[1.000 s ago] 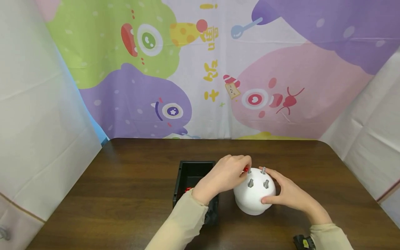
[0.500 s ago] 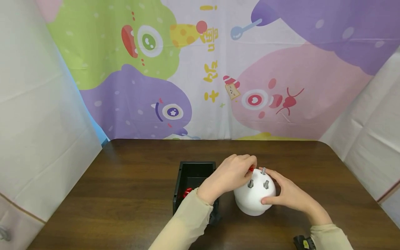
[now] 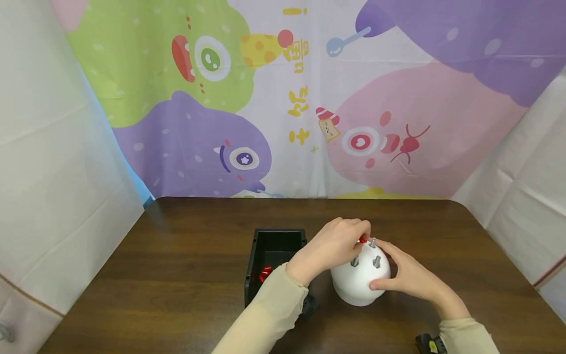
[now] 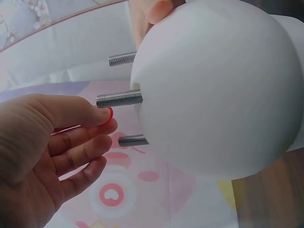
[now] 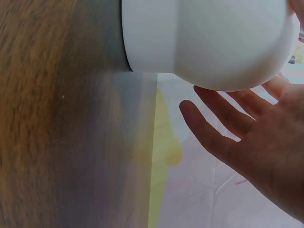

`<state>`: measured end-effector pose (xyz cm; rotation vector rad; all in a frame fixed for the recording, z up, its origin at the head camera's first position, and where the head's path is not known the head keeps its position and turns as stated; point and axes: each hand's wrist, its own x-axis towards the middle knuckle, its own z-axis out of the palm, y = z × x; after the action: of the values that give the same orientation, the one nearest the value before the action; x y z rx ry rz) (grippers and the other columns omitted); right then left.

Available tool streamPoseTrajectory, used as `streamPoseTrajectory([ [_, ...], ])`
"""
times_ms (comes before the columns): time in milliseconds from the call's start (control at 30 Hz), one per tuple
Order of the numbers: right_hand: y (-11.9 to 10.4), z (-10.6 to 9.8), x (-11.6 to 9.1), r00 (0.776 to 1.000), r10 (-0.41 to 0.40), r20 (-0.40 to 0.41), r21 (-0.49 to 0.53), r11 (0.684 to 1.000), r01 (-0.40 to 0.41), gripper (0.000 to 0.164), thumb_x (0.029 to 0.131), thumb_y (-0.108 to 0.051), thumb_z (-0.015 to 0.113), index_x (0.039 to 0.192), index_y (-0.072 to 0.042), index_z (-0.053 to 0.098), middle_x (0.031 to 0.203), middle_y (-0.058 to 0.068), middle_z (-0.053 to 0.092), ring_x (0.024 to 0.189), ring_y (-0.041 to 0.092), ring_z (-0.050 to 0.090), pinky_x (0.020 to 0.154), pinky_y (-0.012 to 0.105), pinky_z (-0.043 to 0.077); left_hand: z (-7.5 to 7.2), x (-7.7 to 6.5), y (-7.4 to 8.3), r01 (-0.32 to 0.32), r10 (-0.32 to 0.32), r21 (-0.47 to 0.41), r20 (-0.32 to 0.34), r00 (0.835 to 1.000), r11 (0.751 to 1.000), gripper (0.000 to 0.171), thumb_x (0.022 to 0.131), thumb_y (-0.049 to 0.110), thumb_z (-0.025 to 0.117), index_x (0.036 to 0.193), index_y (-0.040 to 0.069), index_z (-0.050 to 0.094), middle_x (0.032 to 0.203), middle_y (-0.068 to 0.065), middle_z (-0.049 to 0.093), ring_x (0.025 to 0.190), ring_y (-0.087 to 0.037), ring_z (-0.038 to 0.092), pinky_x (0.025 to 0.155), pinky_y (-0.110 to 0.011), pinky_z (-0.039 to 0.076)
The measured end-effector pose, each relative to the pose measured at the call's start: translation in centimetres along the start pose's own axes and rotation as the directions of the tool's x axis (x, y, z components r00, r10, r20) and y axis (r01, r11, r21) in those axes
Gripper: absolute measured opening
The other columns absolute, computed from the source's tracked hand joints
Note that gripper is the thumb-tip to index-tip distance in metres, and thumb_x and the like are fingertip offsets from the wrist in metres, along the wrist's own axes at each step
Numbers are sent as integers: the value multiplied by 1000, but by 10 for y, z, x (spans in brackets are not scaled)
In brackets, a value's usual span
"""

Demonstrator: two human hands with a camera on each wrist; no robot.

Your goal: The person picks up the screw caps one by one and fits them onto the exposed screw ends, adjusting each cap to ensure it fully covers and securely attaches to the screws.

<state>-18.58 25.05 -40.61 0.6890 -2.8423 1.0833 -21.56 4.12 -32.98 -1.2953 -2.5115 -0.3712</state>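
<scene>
A white rounded object [image 3: 358,285] with a narrower base stands on the table, and threaded metal studs [image 3: 377,261] stick out of its top. My left hand [image 3: 332,248] pinches a small red piece [image 4: 111,113] between thumb and forefinger, right beside one stud [image 4: 118,99] in the left wrist view. Most of that piece is hidden by the fingertips; its exact kind I cannot tell. My right hand [image 3: 413,278] grips the white object from the right, thumb on the near side and fingers round the far side.
A black tray [image 3: 280,230] lies left of the white object, partly covered by the left forearm. Inside it is a shiny red piece [image 3: 265,274]. Brown wooden table [image 3: 185,265] surrounds them, and a printed cartoon curtain [image 3: 300,162] hangs behind its far edge.
My left hand has moved a little to the right with the red piece, from the far-left stud toward the far-right one. The right hand and the white object have stayed put.
</scene>
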Motion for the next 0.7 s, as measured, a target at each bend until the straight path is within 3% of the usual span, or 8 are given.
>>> streamPoseTrajectory([
  [333,2,1,0,1000,10,-6,-21,1000,-10,89,65,-42,78,136,-8,35,127,8,50,105,15,50,85,37,44,3,4,1,-11,10,36,14,1000,999,10,81,15,66,88,15,58,83,7,60,65,-5,52,72,-20,44],
  [700,-1,-1,0,1000,-1,-1,-4,1000,1,88,66,-42,77,137,-12,35,126,6,50,103,13,51,83,33,44,6,11,3,-21,21,47,14,1000,999,8,83,16,64,87,15,57,83,6,60,66,-6,52,71,-20,43],
])
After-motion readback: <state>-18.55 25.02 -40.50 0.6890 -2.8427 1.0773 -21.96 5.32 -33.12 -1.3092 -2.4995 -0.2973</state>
